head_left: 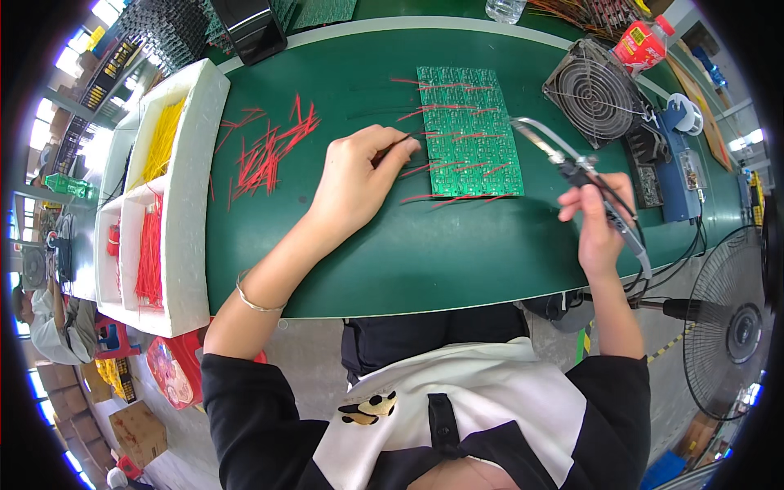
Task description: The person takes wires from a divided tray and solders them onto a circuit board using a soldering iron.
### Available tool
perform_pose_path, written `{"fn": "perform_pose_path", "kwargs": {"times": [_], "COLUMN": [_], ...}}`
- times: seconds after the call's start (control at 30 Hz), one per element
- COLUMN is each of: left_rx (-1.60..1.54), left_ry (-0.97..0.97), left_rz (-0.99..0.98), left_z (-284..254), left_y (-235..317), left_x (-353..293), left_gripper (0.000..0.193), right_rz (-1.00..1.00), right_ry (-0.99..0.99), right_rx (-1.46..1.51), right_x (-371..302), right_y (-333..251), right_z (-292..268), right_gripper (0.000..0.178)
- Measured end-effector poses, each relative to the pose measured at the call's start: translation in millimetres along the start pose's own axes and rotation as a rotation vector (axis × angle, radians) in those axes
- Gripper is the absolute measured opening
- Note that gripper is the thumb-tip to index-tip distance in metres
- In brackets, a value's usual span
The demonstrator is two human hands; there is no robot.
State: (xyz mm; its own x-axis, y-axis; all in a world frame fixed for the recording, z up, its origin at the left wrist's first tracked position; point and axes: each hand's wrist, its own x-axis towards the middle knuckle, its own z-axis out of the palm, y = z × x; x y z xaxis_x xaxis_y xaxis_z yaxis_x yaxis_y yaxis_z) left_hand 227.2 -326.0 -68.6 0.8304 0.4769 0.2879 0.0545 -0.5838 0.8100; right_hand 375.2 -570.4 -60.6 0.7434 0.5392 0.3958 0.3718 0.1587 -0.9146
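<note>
A green panel of circuit boards (475,155) lies on the green work table, with short red wires (465,136) attached in rows across it. At its left edge my left hand (359,171) is closed in a pinch; a thin dark wire (416,134) shows at the fingertips, reaching to the panel. To the right of the panel my right hand (600,216) grips a soldering iron (590,175) with a curved pale tube fixed to it. Its tip points up and left, apart from the boards. Loose red wires (269,159) lie in a pile left of my left hand.
A white foam box (196,155) at the left holds yellow wires (163,143) and red wires (149,253). At the right stand a square fan (592,90), a red bottle (641,47) and a blue soldering station (679,175). A floor fan (735,331) stands beyond the table's right edge.
</note>
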Motion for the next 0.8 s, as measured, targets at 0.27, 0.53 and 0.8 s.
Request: {"fn": "perform_pose_path", "kwargs": {"times": [0.27, 0.53, 0.8], "left_rx": [0.148, 0.033, -0.006], "left_ry": [0.04, -0.124, -0.284], "left_rz": [0.372, 0.1, 0.049], "left_z": [-16.3, -19.8, -17.6], "left_y": [15.5, 26.4, 19.8], "left_x": [-6.8, -10.1, -12.6], "left_gripper": [0.012, 0.011, 0.01], "right_rz": [-0.051, -0.005, 0.141], "right_ry": [0.37, 0.364, 0.259], "right_rx": [-0.06, -0.058, 0.143], "right_x": [-0.5, -0.3, -23.6], "right_y": [10.1, 8.5, -11.8], "right_z": [-49.2, -41.7, -12.4], "right_gripper": [0.012, 0.014, 0.016]}}
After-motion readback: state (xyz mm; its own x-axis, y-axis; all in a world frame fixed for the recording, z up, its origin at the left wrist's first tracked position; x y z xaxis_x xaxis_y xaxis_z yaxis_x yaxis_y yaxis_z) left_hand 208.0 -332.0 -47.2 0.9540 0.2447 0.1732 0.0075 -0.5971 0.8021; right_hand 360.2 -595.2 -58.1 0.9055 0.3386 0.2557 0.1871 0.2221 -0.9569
